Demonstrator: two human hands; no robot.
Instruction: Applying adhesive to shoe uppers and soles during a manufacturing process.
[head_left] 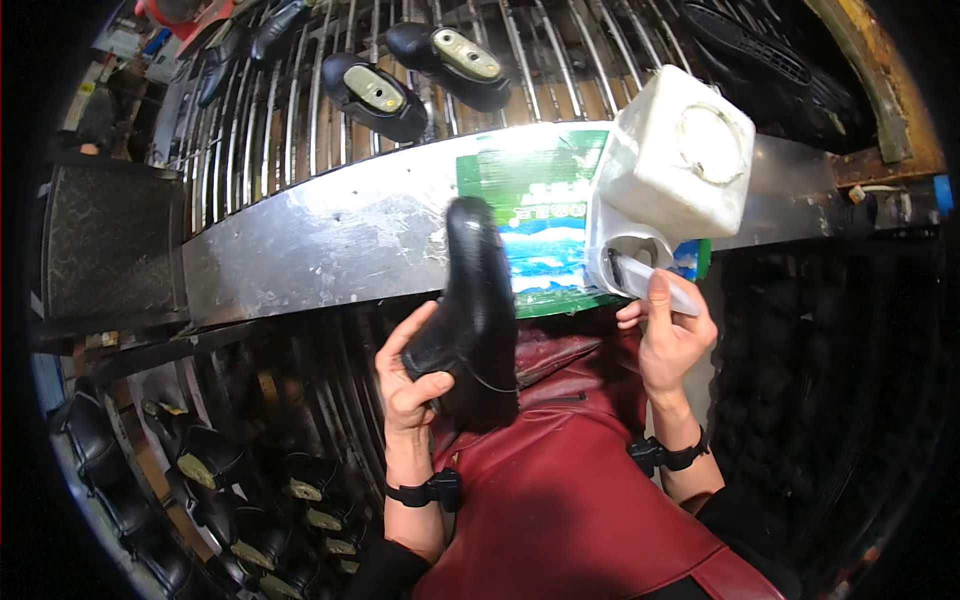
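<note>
My left hand point(408, 375) grips a black leather shoe point(470, 310) by its side, thumb and fingers around it. The shoe stands on end, its narrow toe pointing away over the metal bench edge. My right hand point(672, 335) is closed on a brush with a flat, whitish handle point(670, 292). The brush's dark end reaches into the round mouth of a white plastic container point(640, 165). How deep it goes inside cannot be seen. Under the container and beside the shoe lies a green and blue printed sheet point(545, 240).
Beyond the metal bench point(330, 235) runs a rack of metal rollers point(300, 130) carrying black shoes point(375, 95) with pale heel plates. A dark box point(110, 240) stands at the left. More black shoes point(240, 530) fill racks at lower left. A large black sole point(760, 60) lies at far right.
</note>
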